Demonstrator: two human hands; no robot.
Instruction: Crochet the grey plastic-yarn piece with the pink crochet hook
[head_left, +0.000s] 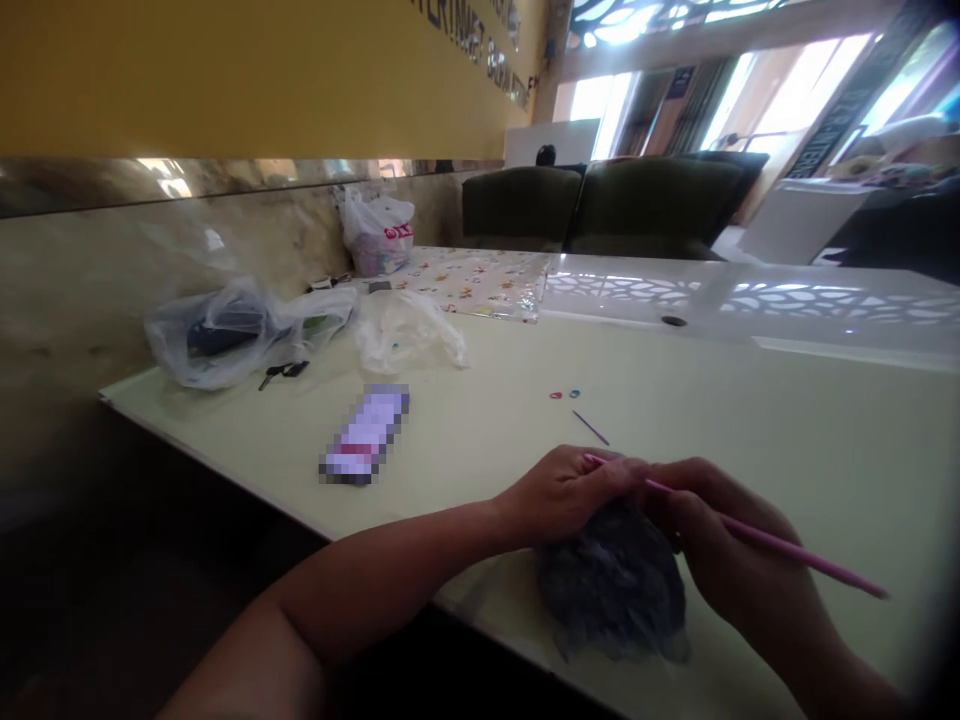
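My right hand (720, 510) is closed around a long pink rod (795, 550) that looks like a crochet hook; its back end sticks out to the right. At the front table edge my left hand (562, 495) is closed, its fingertips meeting those of the right hand near the rod's front end. Beneath both hands hangs a dark grey, crinkled bundle (615, 585), like yarn work or yarn in thin plastic. What the fingers pinch is mostly hidden. A short thin purple needle-like stick (591, 427) lies just beyond, near a red stitch marker (556, 395) and a teal one (574, 393).
To the left lies a blurred-out phone (366, 435). Behind it are keys (283, 372), a clear plastic bag (214, 340) with dark contents and a crumpled bag (409, 335). A white carrier bag (379, 235) stands by the wall. Dark chairs (652, 205) stand behind the table (787, 420).
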